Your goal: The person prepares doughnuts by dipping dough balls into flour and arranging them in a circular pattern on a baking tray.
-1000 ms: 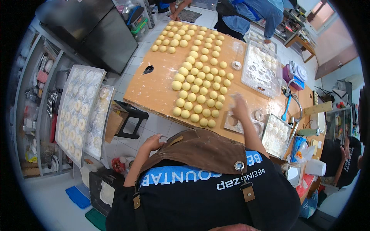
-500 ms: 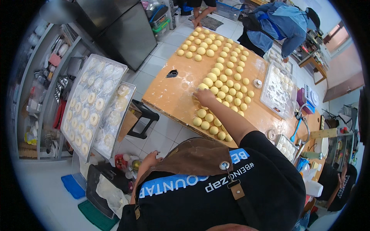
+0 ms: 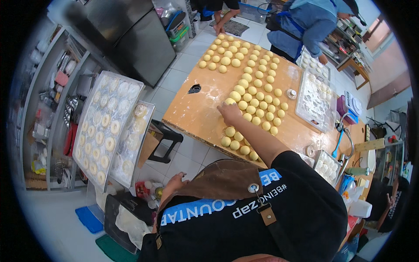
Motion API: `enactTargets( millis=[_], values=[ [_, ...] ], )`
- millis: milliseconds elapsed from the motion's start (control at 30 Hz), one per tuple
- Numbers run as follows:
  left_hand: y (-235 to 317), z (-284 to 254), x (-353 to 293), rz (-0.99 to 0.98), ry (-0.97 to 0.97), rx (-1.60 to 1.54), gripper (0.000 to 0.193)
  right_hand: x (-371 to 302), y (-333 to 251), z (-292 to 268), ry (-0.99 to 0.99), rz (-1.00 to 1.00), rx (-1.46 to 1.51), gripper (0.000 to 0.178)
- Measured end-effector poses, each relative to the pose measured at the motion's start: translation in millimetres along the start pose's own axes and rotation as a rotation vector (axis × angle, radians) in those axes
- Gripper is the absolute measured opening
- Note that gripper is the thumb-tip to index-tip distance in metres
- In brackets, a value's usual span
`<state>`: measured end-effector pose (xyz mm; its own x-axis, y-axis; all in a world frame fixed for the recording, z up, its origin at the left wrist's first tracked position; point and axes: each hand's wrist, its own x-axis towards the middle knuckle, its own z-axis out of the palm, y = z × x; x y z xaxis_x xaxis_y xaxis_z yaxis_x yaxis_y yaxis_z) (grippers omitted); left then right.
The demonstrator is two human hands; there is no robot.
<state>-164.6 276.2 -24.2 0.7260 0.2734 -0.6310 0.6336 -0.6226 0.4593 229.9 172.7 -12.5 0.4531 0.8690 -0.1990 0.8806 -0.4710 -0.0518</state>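
Rows of round, pale yellow dough balls cover much of the wooden table. Palm down among them, at the left edge of the rows, is my right hand. Its fingers are curled toward the tabletop, and whatever lies beneath the palm is hidden. One dough ball sits right beyond its fingers, and others lie nearer me beside the wrist. My left hand hangs beside my brown apron, off the table, fingers loosely apart and holding nothing.
Left of me, two floured trays hold ring-shaped and round dough pieces. A black stool stands by the table's left corner. On the right are a floured clear tray, a scale and another tray of dough. A person in blue bends beyond the table.
My right hand has shifted slightly toward me and stays at the left edge of the rows. My left hand hangs much as before. The person in blue has moved a little.
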Motion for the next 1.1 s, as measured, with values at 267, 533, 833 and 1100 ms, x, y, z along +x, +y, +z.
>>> enactTargets(
  millis=[267,533,833,1100],
  values=[
    [5,4,42,0.195,-0.077,-0.05,0.049,-57,-4,-49,0.193,-0.008,0.267,0.051],
    [81,-12,51,0.179,-0.13,0.121,0.049,-239,90,-7,0.383,0.617,0.626,0.055],
    [150,42,81,0.366,-0.2,0.328,0.048,-461,178,60,0.452,1.244,0.464,0.051],
    [244,74,67,0.489,-0.268,0.399,0.048,-527,208,83,0.208,1.226,0.485,0.057]
  ],
)
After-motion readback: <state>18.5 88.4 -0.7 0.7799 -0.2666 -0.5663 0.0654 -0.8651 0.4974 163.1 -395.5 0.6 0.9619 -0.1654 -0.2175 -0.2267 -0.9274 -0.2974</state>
